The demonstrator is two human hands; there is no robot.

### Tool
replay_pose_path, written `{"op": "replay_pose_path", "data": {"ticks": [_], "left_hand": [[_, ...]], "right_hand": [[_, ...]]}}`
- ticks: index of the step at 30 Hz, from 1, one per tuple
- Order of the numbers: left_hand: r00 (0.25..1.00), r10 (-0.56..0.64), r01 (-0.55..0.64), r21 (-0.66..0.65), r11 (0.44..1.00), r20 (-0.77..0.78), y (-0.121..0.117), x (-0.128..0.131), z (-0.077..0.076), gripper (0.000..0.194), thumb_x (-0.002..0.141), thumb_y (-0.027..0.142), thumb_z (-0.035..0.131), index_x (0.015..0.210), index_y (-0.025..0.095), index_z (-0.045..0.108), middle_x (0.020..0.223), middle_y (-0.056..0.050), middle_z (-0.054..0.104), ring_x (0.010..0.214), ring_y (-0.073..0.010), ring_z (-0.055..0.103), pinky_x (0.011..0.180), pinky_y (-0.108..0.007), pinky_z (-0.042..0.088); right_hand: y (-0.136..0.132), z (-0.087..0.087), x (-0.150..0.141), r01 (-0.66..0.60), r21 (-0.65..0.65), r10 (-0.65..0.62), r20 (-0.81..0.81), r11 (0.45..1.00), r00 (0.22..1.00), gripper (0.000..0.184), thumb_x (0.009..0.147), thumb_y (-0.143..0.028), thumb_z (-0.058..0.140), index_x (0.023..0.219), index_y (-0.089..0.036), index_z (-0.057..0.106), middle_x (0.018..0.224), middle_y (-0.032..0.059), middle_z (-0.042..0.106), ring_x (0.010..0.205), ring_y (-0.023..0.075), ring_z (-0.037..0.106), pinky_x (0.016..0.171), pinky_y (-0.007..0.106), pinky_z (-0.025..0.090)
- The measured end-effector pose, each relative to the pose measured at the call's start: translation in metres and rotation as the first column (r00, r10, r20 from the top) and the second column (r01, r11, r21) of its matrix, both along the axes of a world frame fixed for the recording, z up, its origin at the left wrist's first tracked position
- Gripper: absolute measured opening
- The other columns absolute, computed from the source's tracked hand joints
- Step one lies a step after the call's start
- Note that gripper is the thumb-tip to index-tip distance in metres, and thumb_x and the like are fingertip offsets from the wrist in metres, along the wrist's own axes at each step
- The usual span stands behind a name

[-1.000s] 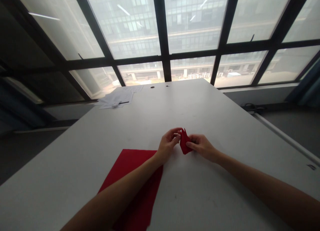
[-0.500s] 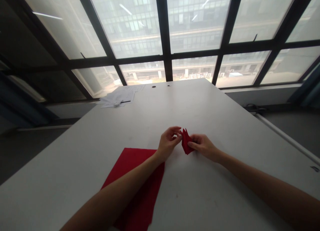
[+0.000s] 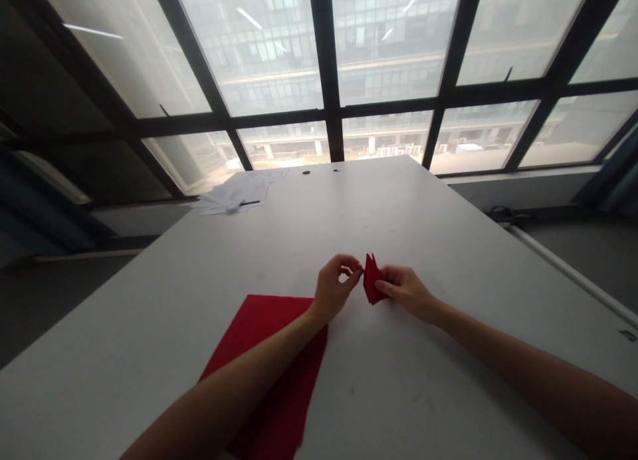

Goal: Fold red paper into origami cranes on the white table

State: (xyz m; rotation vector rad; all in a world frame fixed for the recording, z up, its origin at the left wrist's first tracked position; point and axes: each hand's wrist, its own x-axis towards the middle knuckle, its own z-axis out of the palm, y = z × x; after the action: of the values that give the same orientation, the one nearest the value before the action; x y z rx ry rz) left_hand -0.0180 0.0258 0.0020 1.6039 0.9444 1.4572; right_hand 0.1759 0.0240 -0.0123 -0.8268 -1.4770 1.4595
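Observation:
A small red folded paper (image 3: 371,280) with pointed tips sticking up is held above the white table (image 3: 399,380). My right hand (image 3: 406,290) grips its right side, the thumb lying across the near face. At its left edge, my left hand (image 3: 339,284) pinches a thin red point of the same paper between thumb and fingertips. Under my left forearm lies a large red paper sheet (image 3: 279,320), partly hidden by the arm.
White papers (image 3: 234,191) with a dark pen (image 3: 250,203) lie at the table's far left. A round dark hole (image 3: 306,173) shows near the far edge. Dark-framed windows (image 3: 333,61) stand behind. A small dark object (image 3: 627,335) is at the right.
My left thumb and fingertips have closed into a pinch on the paper's left point, drawing it slightly outward. My right hand keeps its hold almost unmoved.

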Motion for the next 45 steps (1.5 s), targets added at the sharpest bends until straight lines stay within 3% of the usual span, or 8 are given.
{"op": "replay_pose_path", "data": {"ticks": [7,13,27,34,45], "left_hand": [[0.998,0.027,-0.027,0.0,1.0,-0.063,-0.0021,0.0007,-0.0018,0.006,0.084,0.024,0.072,0.085,0.018,0.072,0.089,-0.005,0.069,0.083,-0.0167,0.063,0.072,-0.027,0.051],[1.0,-0.013,0.012,-0.065,0.998,-0.016,-0.0037,0.0042,-0.0032,0.013,0.084,0.028,0.073,0.088,0.016,0.073,0.084,-0.005,0.072,0.078,-0.0166,0.065,0.072,-0.028,0.053],[0.973,-0.122,0.158,-0.18,0.971,0.198,-0.0034,0.0055,0.001,0.017,0.076,0.028,0.081,0.081,0.014,0.074,0.09,-0.009,0.075,0.084,-0.019,0.067,0.079,-0.032,0.054],[0.946,-0.153,0.219,-0.216,0.952,0.287,-0.0032,0.0065,-0.005,0.018,0.074,0.027,0.083,0.075,0.013,0.071,0.09,-0.008,0.073,0.081,-0.0166,0.066,0.077,-0.03,0.053],[0.96,-0.08,0.136,-0.197,0.971,0.269,-0.0037,0.0082,-0.0036,0.023,0.072,0.023,0.082,0.085,0.016,0.064,0.078,0.0,0.065,0.07,-0.0106,0.059,0.066,-0.022,0.047]], "right_hand": [[0.0016,-0.0067,-0.0012,0.103,0.041,-0.103,0.009,0.994,0.995,0.03,0.079,-0.041,0.074,0.091,-0.014,0.069,0.075,0.0034,0.068,0.063,0.0153,0.059,0.06,0.028,0.046],[0.002,-0.0096,-0.0002,0.172,0.089,-0.175,0.021,0.981,0.984,0.026,0.079,-0.038,0.074,0.091,-0.015,0.072,0.079,0.0043,0.07,0.068,0.0171,0.061,0.063,0.03,0.047],[-0.0009,-0.0068,0.0011,0.168,0.096,-0.173,0.043,0.981,0.984,0.027,0.078,-0.038,0.075,0.093,-0.015,0.073,0.078,0.0042,0.071,0.066,0.0168,0.06,0.06,0.029,0.045],[-0.0012,-0.0069,0.0006,0.173,0.089,-0.177,0.039,0.981,0.983,0.027,0.077,-0.038,0.076,0.092,-0.016,0.074,0.08,0.0046,0.072,0.068,0.0172,0.061,0.062,0.029,0.047],[-0.0007,-0.0074,0.001,0.165,0.085,-0.169,0.035,0.983,0.985,0.025,0.076,-0.037,0.076,0.089,-0.016,0.074,0.079,0.0047,0.073,0.066,0.0172,0.062,0.061,0.029,0.048]]}}
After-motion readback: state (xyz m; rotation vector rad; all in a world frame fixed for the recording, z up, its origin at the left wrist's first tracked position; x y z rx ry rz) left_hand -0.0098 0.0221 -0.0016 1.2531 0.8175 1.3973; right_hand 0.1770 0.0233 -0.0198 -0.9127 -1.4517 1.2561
